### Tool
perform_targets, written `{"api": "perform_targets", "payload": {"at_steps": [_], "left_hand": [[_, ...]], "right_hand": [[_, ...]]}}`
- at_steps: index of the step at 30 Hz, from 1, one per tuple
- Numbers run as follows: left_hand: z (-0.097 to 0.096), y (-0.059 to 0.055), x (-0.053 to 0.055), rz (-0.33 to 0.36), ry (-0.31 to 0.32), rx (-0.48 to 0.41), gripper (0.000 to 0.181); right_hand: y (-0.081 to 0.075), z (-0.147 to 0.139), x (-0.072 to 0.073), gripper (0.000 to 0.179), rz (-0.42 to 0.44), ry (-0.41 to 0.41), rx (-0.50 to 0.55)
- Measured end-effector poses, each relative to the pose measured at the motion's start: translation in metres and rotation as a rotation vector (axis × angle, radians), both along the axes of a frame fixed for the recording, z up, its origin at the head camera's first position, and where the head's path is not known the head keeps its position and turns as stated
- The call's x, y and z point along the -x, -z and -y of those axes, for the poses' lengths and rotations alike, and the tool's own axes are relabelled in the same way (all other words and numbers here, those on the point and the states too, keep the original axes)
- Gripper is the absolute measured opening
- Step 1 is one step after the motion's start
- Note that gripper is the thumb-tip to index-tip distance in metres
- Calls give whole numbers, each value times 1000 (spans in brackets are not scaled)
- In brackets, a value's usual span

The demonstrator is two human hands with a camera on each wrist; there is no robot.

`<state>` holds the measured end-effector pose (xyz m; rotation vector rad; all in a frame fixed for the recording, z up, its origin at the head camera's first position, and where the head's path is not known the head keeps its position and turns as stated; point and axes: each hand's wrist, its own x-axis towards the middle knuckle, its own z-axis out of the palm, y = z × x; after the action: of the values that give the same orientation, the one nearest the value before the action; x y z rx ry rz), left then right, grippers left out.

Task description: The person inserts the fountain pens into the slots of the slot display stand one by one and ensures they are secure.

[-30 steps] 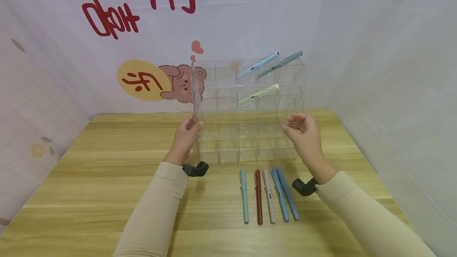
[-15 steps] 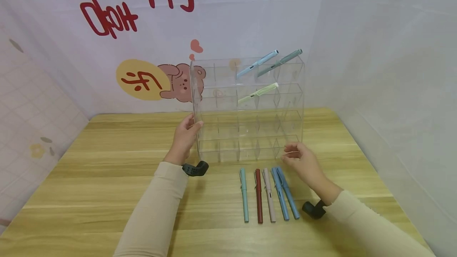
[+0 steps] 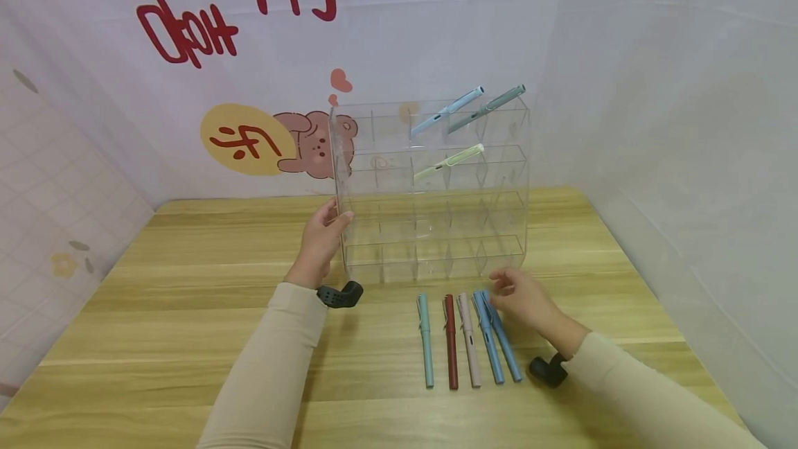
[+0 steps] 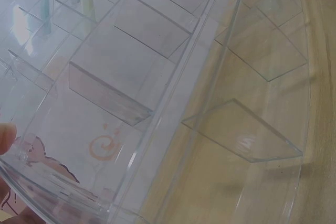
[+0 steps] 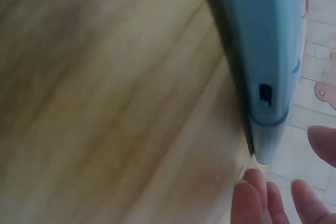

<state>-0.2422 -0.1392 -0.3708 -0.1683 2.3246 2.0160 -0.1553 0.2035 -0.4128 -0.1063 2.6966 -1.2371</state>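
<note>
A clear acrylic rack (image 3: 399,255) with tiered compartments stands upright. My left hand (image 3: 319,241) grips its left side edge, thumb in front and fingers behind; the thumb (image 4: 6,137) shows at the edge of the left wrist view. Just beside the top of the rightmost blue pen (image 3: 505,345) is my right hand (image 3: 526,302), its thumb and fingers apart. In the right wrist view, fingers (image 5: 247,205) spread near the end of a blue pen (image 5: 257,40). Left of it lie another blue pen (image 3: 489,338), a pinkish-grey pen (image 3: 470,345), a dark red pen (image 3: 451,345) and a turquoise pen (image 3: 426,341).
Leaning in the rack are a light blue pen (image 3: 445,113), a grey-green pen (image 3: 489,108) and a pale green pen (image 3: 449,162). The wooden table (image 3: 187,310) meets a white printed backdrop (image 3: 436,33) behind the rack.
My right hand has moved from the rack's right side down and toward me, to the top of the rightmost blue pen. My left hand stays on the rack.
</note>
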Motion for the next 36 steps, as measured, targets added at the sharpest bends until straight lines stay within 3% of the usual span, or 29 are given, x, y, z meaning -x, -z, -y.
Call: {"api": "perform_targets", "payload": {"at_steps": [7, 17, 27, 36], "left_hand": [[0, 0, -1, -7, 1, -17, 58], [1, -1, 0, -9, 5, -21, 59], [0, -3, -2, -10, -1, -18, 57], [-1, -3, -2, -23, 1, -27, 56]], "right_hand": [[2, 3, 1, 43, 36, -10, -90], [0, 7, 5, 40, 77, -37, -128], [-5, 13, 9, 38, 57, -85, -220], [-3, 7, 10, 36, 78, -66, -151]]}}
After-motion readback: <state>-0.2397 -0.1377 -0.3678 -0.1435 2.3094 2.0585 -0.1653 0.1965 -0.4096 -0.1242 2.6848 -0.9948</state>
